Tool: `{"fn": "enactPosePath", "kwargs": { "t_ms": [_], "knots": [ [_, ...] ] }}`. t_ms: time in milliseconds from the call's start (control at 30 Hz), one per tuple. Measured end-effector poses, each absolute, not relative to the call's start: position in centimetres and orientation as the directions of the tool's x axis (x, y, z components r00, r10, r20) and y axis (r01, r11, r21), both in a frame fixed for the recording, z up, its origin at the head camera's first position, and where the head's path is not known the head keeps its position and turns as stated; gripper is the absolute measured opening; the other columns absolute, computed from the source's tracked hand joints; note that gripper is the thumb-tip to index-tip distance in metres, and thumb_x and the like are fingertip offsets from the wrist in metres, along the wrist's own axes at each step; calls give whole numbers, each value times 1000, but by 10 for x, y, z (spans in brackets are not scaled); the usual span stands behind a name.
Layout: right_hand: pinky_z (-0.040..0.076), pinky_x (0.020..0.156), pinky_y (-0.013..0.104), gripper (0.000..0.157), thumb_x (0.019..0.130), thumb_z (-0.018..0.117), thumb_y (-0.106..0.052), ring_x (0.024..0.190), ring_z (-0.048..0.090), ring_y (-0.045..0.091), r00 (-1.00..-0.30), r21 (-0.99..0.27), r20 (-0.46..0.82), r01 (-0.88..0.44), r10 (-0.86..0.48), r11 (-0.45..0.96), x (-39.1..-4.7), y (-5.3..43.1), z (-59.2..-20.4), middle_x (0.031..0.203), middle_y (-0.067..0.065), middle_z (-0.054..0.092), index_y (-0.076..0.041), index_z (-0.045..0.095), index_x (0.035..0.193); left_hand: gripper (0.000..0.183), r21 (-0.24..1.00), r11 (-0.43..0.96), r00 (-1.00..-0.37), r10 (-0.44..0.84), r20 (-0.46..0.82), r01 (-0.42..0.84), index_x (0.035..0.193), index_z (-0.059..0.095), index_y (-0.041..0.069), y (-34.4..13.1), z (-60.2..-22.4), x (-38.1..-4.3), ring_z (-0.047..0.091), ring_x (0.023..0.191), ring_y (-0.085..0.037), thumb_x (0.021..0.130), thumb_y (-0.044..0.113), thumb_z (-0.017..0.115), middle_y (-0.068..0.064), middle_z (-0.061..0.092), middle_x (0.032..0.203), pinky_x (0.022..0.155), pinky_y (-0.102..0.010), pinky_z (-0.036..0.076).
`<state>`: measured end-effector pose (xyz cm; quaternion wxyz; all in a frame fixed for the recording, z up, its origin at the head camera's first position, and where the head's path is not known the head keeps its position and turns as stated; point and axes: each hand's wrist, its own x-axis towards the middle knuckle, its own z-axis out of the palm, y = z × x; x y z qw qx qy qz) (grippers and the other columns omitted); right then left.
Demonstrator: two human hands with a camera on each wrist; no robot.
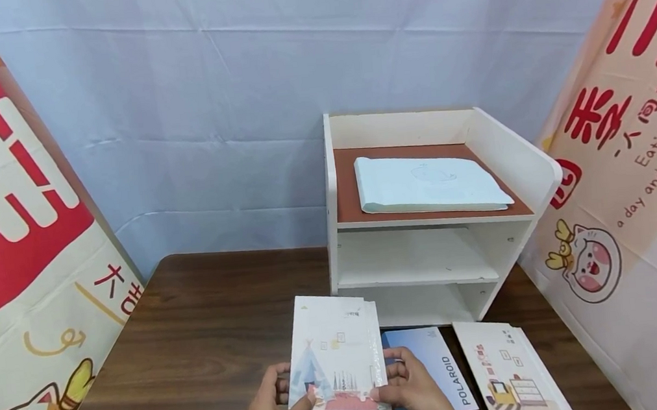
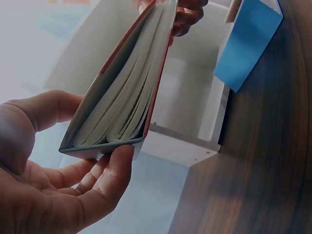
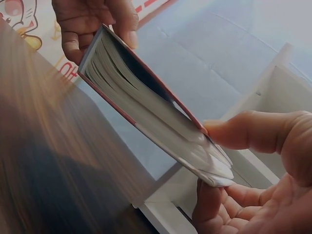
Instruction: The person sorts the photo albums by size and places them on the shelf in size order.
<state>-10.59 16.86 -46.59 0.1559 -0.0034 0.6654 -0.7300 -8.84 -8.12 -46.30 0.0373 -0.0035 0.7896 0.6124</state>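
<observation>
Both hands hold up a white photo album [image 1: 332, 348] with a teepee picture on its cover, above the front of the table. My left hand [image 1: 278, 401] grips its left side, thumb on the front cover and fingers round the spine; the left wrist view shows this hand [image 2: 73, 180] at the spine. On the opposite edge, my right hand [image 1: 411, 386] pinches the album between thumb on top and fingers beneath. Seen from the bottom end, the pages [image 3: 146, 105] bulge between the covers, with a glossy clear edge near the right thumb.
A blue book marked POLAROID [image 1: 430, 365] and a white album with a furniture picture [image 1: 510, 371] lie to the right on the brown table [image 1: 200, 346]. Behind stands a white shelf unit [image 1: 415, 256], a pale blue-white packet [image 1: 429, 183] on its top. Printed cloths hang at both sides.
</observation>
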Motion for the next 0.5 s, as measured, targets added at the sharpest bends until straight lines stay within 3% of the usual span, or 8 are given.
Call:
{"fn": "enactPosePath", "kwargs": {
  "t_ms": [500],
  "knots": [
    [51,69,36,75,75,67,3,81,59,26,-955,-963,-232,252,-186,-94,-105,192,-462,95,16,56,10,21,133,59,984,175,-993,115,-15,6,123,45,-2,-62,-465,-88,53,74,-20,72,7,73,-7,54,85,62,-28,46]
  ]
}}
